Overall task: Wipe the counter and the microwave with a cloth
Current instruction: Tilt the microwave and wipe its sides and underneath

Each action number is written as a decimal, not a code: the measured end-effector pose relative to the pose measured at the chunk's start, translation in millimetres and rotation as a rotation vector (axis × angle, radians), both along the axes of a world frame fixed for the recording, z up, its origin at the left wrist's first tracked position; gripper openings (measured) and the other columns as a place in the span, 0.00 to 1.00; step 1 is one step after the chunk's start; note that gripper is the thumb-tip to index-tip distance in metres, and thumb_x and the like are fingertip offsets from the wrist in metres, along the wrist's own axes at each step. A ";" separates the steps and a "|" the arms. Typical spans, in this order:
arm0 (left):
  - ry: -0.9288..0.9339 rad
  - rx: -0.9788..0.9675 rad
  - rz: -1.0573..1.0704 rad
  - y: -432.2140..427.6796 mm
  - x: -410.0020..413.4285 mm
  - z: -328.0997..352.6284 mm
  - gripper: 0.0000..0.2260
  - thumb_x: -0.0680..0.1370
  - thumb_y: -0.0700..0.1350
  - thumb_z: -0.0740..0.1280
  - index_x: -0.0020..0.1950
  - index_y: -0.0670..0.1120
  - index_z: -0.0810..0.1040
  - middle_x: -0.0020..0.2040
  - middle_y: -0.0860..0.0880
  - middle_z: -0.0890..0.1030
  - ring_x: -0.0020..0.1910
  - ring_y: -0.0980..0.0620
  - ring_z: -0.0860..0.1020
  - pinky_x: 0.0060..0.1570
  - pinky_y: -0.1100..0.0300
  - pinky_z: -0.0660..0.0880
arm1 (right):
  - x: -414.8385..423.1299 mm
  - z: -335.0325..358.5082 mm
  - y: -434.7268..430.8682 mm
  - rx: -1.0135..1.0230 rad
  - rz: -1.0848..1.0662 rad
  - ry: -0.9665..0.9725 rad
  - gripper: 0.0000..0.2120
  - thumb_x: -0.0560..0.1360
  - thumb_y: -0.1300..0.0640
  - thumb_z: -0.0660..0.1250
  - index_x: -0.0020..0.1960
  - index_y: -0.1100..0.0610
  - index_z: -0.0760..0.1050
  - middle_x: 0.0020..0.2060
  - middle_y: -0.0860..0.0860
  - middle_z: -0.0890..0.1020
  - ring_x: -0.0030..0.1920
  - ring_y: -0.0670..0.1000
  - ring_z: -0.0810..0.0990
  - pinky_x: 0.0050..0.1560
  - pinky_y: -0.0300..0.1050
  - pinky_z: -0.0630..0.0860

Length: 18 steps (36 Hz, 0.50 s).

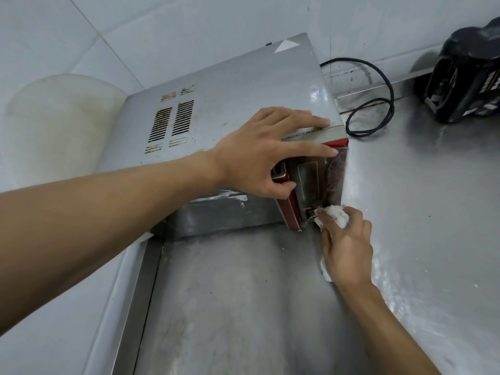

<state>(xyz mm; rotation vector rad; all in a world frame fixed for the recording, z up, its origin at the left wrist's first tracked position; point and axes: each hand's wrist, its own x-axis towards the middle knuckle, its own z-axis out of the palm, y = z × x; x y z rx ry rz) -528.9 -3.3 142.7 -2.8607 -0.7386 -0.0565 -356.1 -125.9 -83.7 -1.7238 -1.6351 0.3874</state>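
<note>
**Cloth at the microwave's lower front corner**

The microwave (230, 104) sits on the steel counter (419, 198) in the corner of the tiled wall (189, 23). Its grey top fills the middle of the view and runs back toward 12 o'clock. The top is speckled and scuffed, and rust marks edge the vent slots (173, 120).

The left hand (259, 155) comes in from 9 o'clock and lies on the top front edge. Its fingers are spread wide and nearly straight, pointing toward 3 o'clock. The thumb bends down over the red-trimmed front beside the door handle, so the hand is pressing rather than clasping.

The right hand (349, 250) reaches up from 5 o'clock. Its fingers are curled round a crumpled white cloth (334, 213), which it holds against the bottom corner of the control panel. The cloth touches a metal knob (311, 213) there, and a bit of it also shows under the heel of the palm.

At 1 o'clock of the microwave, a black cord (378, 104) lies in a loop on the counter. A black appliance (468, 77) stands by the wall at 2 o'clock, well apart from both hands. At 10 o'clock, a pale round board (62, 117) leans against the tiles behind the microwave.
</note>
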 end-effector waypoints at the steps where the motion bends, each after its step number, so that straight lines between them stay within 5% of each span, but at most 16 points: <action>1: 0.001 0.001 0.001 -0.1 -0.2 -0.1 0.32 0.72 0.56 0.71 0.77 0.58 0.73 0.80 0.47 0.68 0.79 0.43 0.66 0.73 0.40 0.64 | 0.9 -2.6 0.5 -0.016 -0.003 -0.008 0.18 0.78 0.59 0.70 0.68 0.49 0.81 0.65 0.60 0.72 0.59 0.64 0.71 0.44 0.59 0.81; 18: -0.024 -0.012 -0.013 1.3 -0.5 -1.4 0.31 0.72 0.55 0.71 0.76 0.57 0.75 0.79 0.47 0.69 0.78 0.43 0.67 0.72 0.40 0.65 | -14.2 -12.4 -11.5 0.060 0.130 -0.131 0.22 0.74 0.63 0.76 0.65 0.49 0.82 0.65 0.59 0.76 0.53 0.62 0.73 0.48 0.59 0.80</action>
